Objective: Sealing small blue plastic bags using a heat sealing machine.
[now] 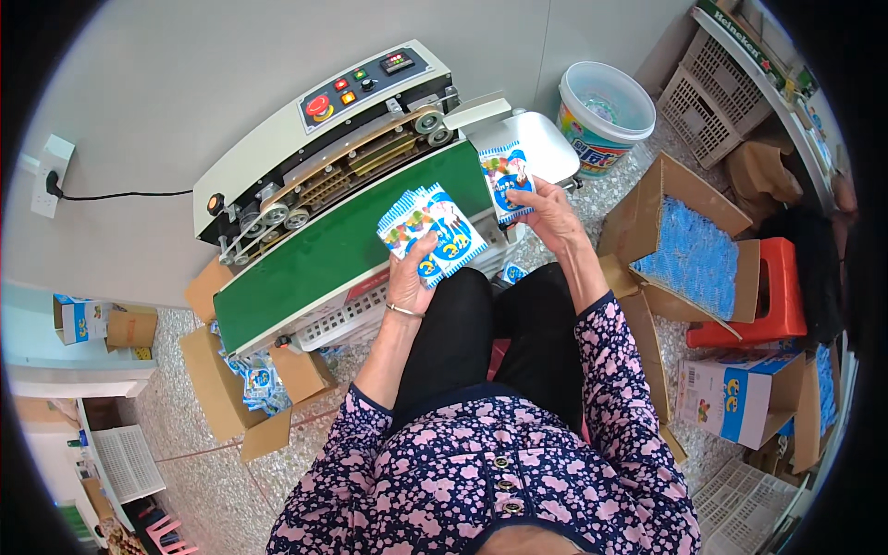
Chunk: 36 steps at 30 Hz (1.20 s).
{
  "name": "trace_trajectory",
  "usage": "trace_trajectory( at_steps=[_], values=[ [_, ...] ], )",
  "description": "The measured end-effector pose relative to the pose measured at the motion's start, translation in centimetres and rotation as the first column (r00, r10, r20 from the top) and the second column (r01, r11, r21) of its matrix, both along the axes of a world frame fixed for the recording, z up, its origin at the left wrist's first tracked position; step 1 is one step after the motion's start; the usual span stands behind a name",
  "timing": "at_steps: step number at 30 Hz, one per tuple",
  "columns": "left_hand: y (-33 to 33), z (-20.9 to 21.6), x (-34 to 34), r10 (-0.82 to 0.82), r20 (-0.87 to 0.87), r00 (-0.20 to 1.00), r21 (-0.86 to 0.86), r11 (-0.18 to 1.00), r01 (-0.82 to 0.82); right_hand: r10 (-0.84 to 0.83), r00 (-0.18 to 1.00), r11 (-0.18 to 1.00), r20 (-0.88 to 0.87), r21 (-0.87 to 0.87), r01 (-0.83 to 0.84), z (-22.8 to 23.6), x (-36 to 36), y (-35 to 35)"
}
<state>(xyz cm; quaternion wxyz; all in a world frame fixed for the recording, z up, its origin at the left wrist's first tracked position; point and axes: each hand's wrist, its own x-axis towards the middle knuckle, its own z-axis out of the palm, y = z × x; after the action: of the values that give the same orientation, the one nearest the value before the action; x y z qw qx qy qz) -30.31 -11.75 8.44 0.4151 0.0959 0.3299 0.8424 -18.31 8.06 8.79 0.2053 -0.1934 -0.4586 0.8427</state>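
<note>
My left hand point(413, 270) is closed on a small stack of candy packets point(446, 242), blue and white with colourful sweets printed on them. Its thumb presses on the top packet. To the right, my right hand point(553, 218) pinches a single candy packet point(505, 174) of the same kind by its lower right side. Both hands are above my lap, at the near edge of a green conveyor belt point(338, 256). The belt belongs to a band sealing machine point(324, 139) with rollers, pulleys and a control panel. What the left fingers do under the stack is hidden.
A plastic bucket point(606, 97) stands beyond the belt's right end. Cardboard boxes point(638, 231) filled with blue packets are at right, beside a red stool point(779, 296). Another open box point(208, 379) with packets sits at lower left. A black cable point(129, 196) runs from the wall socket.
</note>
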Motion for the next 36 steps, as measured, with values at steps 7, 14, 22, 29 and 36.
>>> trace_trajectory(
  at_steps=[7,14,22,29,36],
  values=[
    [-0.7,-0.5,0.3,-0.005,0.029,1.0,-0.011,1.0,0.005,-0.032,0.996,0.999,0.089,-0.011,0.033,0.0,-1.7,1.8],
    [-0.6,0.0,0.7,-0.002,0.037,0.999,-0.008,1.0,0.002,-0.023,0.991,0.999,0.133,0.028,0.019,-0.4,-3.6,4.6],
    [-0.8,0.4,0.5,0.013,0.042,0.999,-0.032,0.999,-0.012,-0.019,1.0,0.999,-0.001,0.029,0.019,-0.9,-5.8,6.1],
    [-0.6,-0.2,0.5,-0.001,0.051,0.999,-0.025,1.0,0.002,-0.014,0.996,0.993,0.09,0.116,0.003,-1.8,-7.7,8.0],
    [-0.7,-0.5,-0.1,0.016,0.025,1.0,-0.054,0.998,-0.015,-0.06,0.953,0.974,0.296,0.228,-0.009,-1.1,-9.9,7.9]
  ],
)
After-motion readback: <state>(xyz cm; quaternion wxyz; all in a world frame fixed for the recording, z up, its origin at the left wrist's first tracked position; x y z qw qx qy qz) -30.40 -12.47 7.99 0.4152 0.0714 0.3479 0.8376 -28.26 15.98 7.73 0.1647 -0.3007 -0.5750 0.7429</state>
